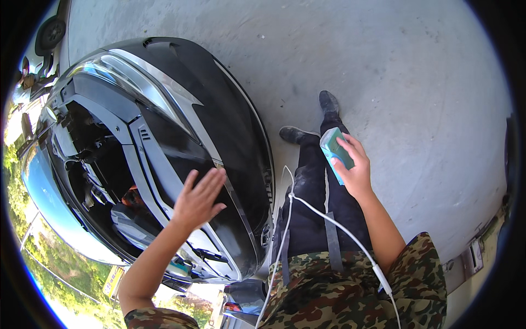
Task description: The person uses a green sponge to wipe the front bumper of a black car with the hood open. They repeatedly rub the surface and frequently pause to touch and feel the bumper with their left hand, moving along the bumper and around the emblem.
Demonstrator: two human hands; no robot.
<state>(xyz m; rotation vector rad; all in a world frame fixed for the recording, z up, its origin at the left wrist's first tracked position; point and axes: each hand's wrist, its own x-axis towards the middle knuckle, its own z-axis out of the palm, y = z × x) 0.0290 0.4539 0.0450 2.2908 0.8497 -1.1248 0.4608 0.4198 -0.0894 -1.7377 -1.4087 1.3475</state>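
Observation:
My left hand (200, 198) lies flat, palm down, over the glossy black front end of a car (246, 164), near a bright trim strip (235, 196). Its thumb is spread and it holds nothing; whether the palm touches the surface I cannot tell. In my right hand (354, 166) is a teal and blue block (336, 150) with a pale end, gripped between thumb and fingers above my legs. What the block is exactly is unclear. The headlight (144, 86) sits beyond my left hand.
The car's engine bay (98, 156) lies uncovered, with the raised hood (61, 209) at left. A white cable (328, 218) with an inline connector hangs in front of my body. My shoes (298, 135) stand on a concrete floor (411, 82). Another vehicle's wheel (51, 35) shows at upper left.

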